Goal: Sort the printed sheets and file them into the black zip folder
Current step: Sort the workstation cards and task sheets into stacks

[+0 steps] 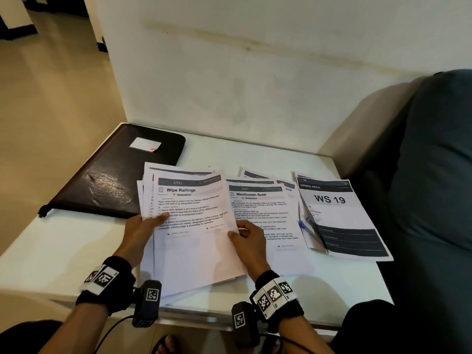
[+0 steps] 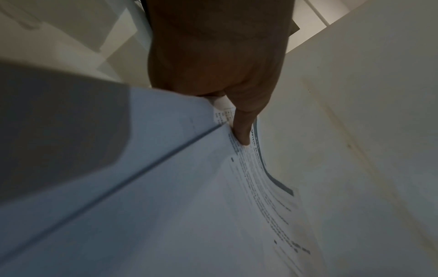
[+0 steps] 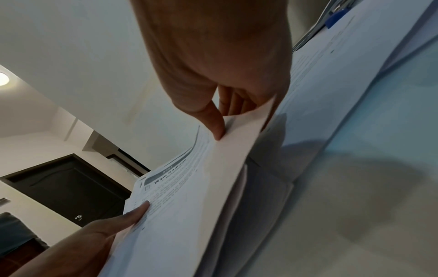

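A stack of printed sheets topped by a "Wipe Railings" page (image 1: pixel 194 226) is lifted off the white table (image 1: pixel 63 241). My left hand (image 1: pixel 143 226) grips the stack's left edge, thumb (image 2: pixel 241 129) on top. My right hand (image 1: pixel 245 233) pinches the right edge of the top sheet (image 3: pixel 213 168), thumb (image 3: pixel 215 123) above, fingers below. The black zip folder (image 1: pixel 120 175) lies closed at the table's back left, partly under the stack. A "Mouthwash Refill" pile (image 1: pixel 265 213) lies flat to the right, and a "WS 19" pile (image 1: pixel 337 215) lies further right.
A white wall (image 1: pixel 255 72) rises behind the table. A dark grey sofa cushion (image 1: pixel 434 162) borders the table's right side. The floor (image 1: pixel 51 85) opens to the left. Bare tabletop shows at the front left.
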